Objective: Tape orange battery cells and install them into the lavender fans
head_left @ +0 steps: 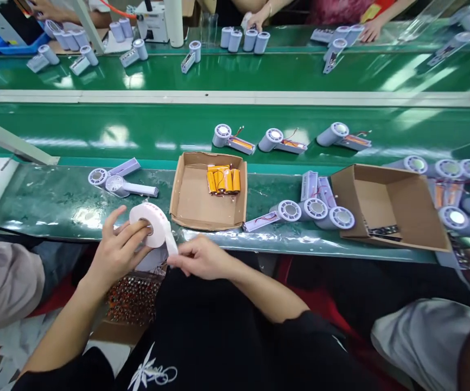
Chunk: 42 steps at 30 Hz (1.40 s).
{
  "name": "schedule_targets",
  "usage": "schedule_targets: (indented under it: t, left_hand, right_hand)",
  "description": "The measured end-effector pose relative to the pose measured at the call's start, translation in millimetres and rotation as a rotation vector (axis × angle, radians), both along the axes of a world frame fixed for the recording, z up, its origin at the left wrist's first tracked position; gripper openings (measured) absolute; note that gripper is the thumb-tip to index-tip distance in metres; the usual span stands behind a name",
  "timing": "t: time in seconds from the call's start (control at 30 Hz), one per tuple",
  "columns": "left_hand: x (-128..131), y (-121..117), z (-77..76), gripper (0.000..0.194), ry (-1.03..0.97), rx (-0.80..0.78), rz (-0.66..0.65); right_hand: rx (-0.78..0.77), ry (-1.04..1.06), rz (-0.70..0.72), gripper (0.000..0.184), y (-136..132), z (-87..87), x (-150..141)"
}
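Note:
A roll of white tape (159,220) is in my left hand (123,244), whose fingers reach into its core. Between thumb and fingers, my right hand (202,257) pinches the loose end of the tape, pulled out toward me. Just beyond the hands, a cardboard tray (190,190) on the bench holds several orange-wrapped battery cells (223,180) with thin wires. Two pale lilac handheld fan bodies (116,184) lie beyond my left hand. Right of the tray, several more fan bodies (287,210) rest with their handles opened.
A deeper cardboard box (385,206) with dark strips inside stands to the right. The green conveyor (137,130) beyond the bench carries fan bodies (273,139). Co-workers sit on both sides, and co-workers' hands (259,19) are across the line. A box of small parts (133,298) is below the bench.

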State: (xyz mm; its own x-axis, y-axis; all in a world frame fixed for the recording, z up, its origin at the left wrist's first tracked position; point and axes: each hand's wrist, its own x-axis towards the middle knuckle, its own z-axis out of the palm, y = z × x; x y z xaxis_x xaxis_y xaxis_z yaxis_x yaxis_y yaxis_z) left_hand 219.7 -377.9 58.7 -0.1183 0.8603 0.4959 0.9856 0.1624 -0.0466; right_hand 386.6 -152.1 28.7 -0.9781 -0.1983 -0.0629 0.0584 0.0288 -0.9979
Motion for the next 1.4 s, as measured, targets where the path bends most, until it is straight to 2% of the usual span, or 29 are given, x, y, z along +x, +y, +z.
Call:
schedule_targets:
  t: [0.07, 0.17, 0.23, 0.3, 0.37, 0.4, 0.5, 0.6, 0.7, 0.77, 0.83, 0.9, 0.97, 1.03, 1.1, 1.17, 1.3, 1.4]
  left_hand:
    - [-13, -8, -2.3, 0.033, -0.021, 0.033, 0.044]
    - [-36, -29, -8.3, 0.026, -0.042, 0.194, 0.17]
    - [-46, -41, -10.7, 0.028, -0.03, 0.363, 0.278]
    - [-48, -43, -10.9, 0.033, -0.021, 0.499, 0.327]
    - [-44, -34, -10.1, 0.034, -0.045, 0.538, 0.293]
    - [-40, -26, -10.0, 0.034, -0.069, 0.532, 0.258]
    - [-27, 5, -12.6, 0.037, -0.119, 0.46, 0.152]
    - [-16, 32, -18.0, 0.04, -0.116, 0.426, 0.07]
    - [-9, 48, -22.4, 0.039, -0.14, 0.398, 0.032]
    - [-6, 53, -23.8, 0.038, -0.157, 0.37, 0.019]
    - [-3, 55, -23.9, 0.036, -0.163, 0.328, 0.007]
    - [-1, 54, -22.9, 0.034, -0.152, 0.265, -0.005]
    - [2, 52, -20.6, 0.035, -0.132, 0.198, -0.016]
    - [5, 50, -16.5, 0.039, -0.115, 0.129, -0.031]
    - [8, 51, -10.7, 0.042, -0.099, 0.057, -0.055]
    - [12, 53, -3.9, 0.04, -0.069, 0.009, -0.083]
    - [18, 59, 7.3, 0.033, 0.018, -0.008, -0.134]
    - [23, 60, 10.4, 0.033, 0.057, -0.019, -0.14]
  right_hand:
    - [0.027, 0.047, 0.122, 0.06, -10, -12.9, 2]
    - [0.366, 0.122, 0.277, 0.049, 0, -18.9, 10]
    - [0.592, 0.152, 0.221, 0.042, 23, -9.3, 7]
    - [0.774, 0.164, 0.022, 0.042, 55, 7.5, -6]
    - [1.012, 0.176, -0.168, 0.039, 90, 23.8, -27]
    - [1.141, 0.175, -0.198, 0.038, 106, 29.8, -38]
    - [1.395, 0.124, -0.074, 0.04, 138, 35.2, -69]
    - [1.465, 0.077, 0.037, 0.035, 148, 27.0, -87]
    - [1.392, 0.1, 0.027, 0.025, 147, 18.4, -99]
    - [1.215, 0.077, -0.062, 0.023, 145, 17.0, -106]
    - [0.915, 0.032, -0.227, 0.03, 144, 19.5, -108]
    - [0.516, 0.019, -0.357, 0.039, 140, 24.8, -104]
    - [0.132, 0.012, -0.368, 0.048, 132, 31.7, -91]
    - [-0.111, -0.01, -0.328, 0.056, 121, 39.2, -73]
    - [-0.191, -0.021, -0.295, 0.058, 112, 46.2, -54]
    - [-0.158, 0.006, -0.278, 0.058, 105, 51.5, -39]
    - [-0.01, 0.115, -0.33, 0.055, 100, 54.8, -21]
    - [-0.046, 0.125, -0.337, 0.053, 99, 52.1, -13]
